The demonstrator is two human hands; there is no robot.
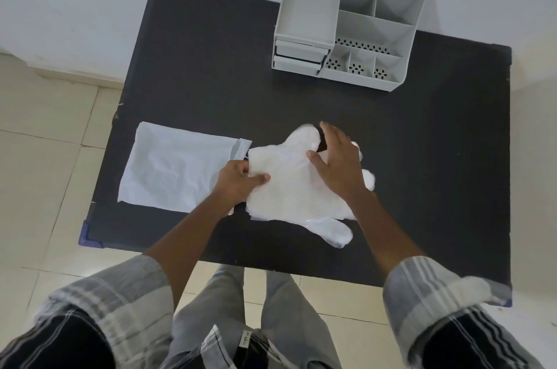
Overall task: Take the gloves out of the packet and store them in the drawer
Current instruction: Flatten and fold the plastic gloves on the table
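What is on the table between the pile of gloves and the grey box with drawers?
Nothing: the head view shows only bare black table between the white plastic gloves and the grey plastic drawer organiser.

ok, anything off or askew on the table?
Nothing damaged or spilled. The gloves lie out of the packet, left hand pinching their cuff edge, right hand flat on them. The organizer's drawers look shut.
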